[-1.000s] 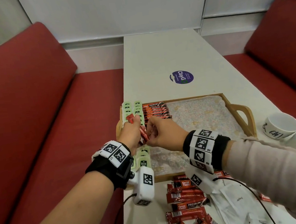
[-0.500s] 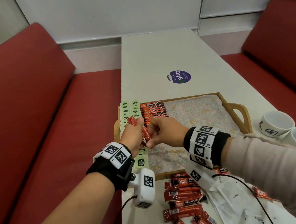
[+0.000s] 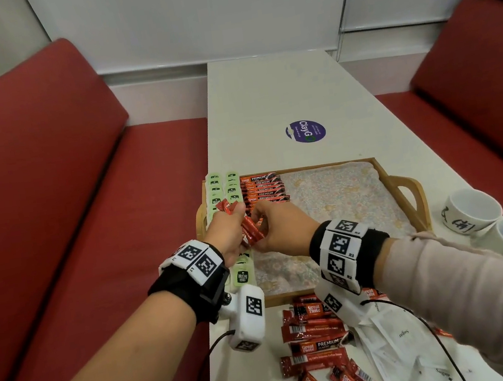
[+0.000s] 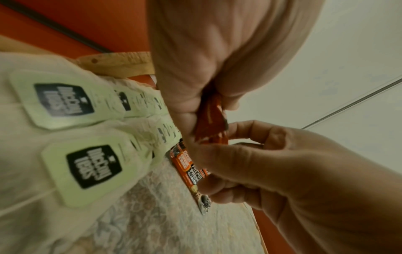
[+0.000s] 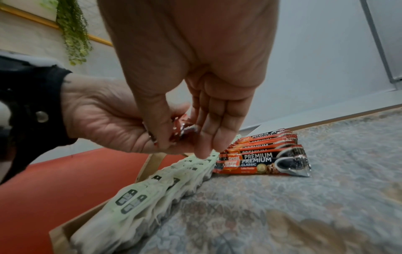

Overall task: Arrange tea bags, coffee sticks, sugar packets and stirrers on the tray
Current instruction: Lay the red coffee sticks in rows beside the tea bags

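My left hand (image 3: 236, 213) grips a bundle of red coffee sticks (image 3: 251, 233) above the left side of the wooden tray (image 3: 402, 181). My right hand (image 3: 259, 221) meets it and pinches the sticks' ends, as the right wrist view shows (image 5: 185, 128). In the left wrist view the bundle (image 4: 212, 116) sits between both hands. Two columns of pale green tea bags (image 3: 215, 188) lie along the tray's left edge. A row of coffee sticks (image 3: 263, 188) lies beside them. No stirrers are visible.
Loose coffee sticks (image 3: 313, 329) and white sugar packets (image 3: 398, 340) lie on the table in front of the tray. Two white cups (image 3: 470, 212) stand at the right. A patterned cloth (image 3: 340, 197) lines the tray. Red benches flank the table.
Both hands stay together over the tray's left side with the bundle between them and have shifted only slightly.
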